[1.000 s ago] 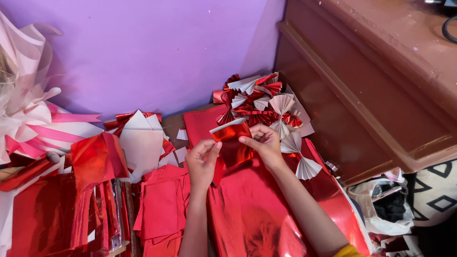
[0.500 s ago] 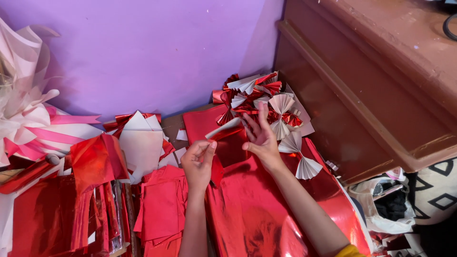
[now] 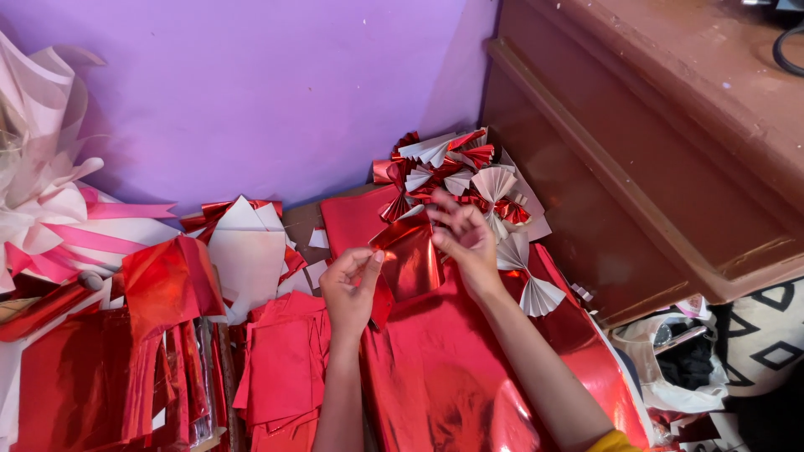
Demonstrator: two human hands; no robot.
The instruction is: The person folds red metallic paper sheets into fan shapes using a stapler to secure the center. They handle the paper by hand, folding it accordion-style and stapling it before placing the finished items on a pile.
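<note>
A purple wall point(image 3: 251, 92) stood ahead of me from ten to twelve o'clock. At two o'clock ran a dark brown wooden cabinet point(image 3: 670, 167), its ledge slanting down toward four. At nine o'clock lay a pink and white ribbon bundle point(image 3: 59, 226). Just beside it, at about ten, a white paper piece point(image 3: 247, 251) leaned among red scraps. At seven o'clock sat a stack of cut red foil strips point(image 3: 100, 385). At four o'clock a crumpled plastic bag point(image 3: 670, 360) rested near a black-and-white patterned cloth point(image 3: 770, 335).
</note>
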